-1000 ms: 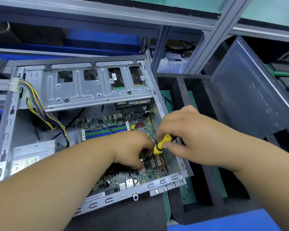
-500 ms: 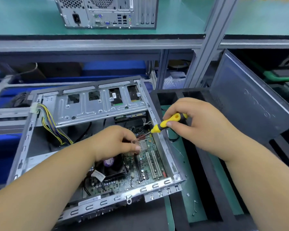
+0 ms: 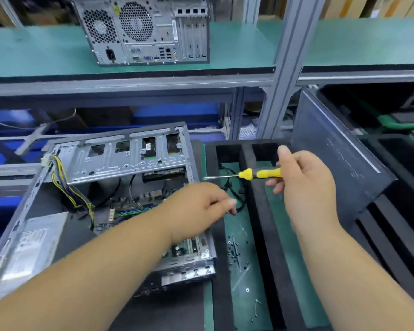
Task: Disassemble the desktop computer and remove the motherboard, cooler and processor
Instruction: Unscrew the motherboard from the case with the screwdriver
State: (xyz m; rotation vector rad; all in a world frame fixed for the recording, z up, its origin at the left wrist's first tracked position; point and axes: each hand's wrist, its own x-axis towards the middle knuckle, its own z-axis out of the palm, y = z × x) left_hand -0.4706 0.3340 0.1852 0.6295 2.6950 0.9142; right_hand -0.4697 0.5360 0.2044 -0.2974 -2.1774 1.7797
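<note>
Head view: right hand [image 3: 306,187] grip holds a yellow-handled screwdriver [image 3: 261,173]; left hand [image 3: 201,209] grip pinched, contents unclear, beside the steel case [image 3: 129,158].

The open computer case [image 3: 120,201] lies on its side at the left of the workbench, and the motherboard [image 3: 134,209] shows inside it. The left hand [image 3: 201,209] is over the right edge of the case, with its fingers pinched together; what they hold is too small to tell. The right hand [image 3: 304,180] grips a yellow screwdriver [image 3: 258,174] above the black foam tray [image 3: 256,211], its tip pointing left. Small screws [image 3: 234,249] lie in the tray's left compartment. A second computer [image 3: 144,29] stands on the upper shelf [image 3: 237,46].
</note>
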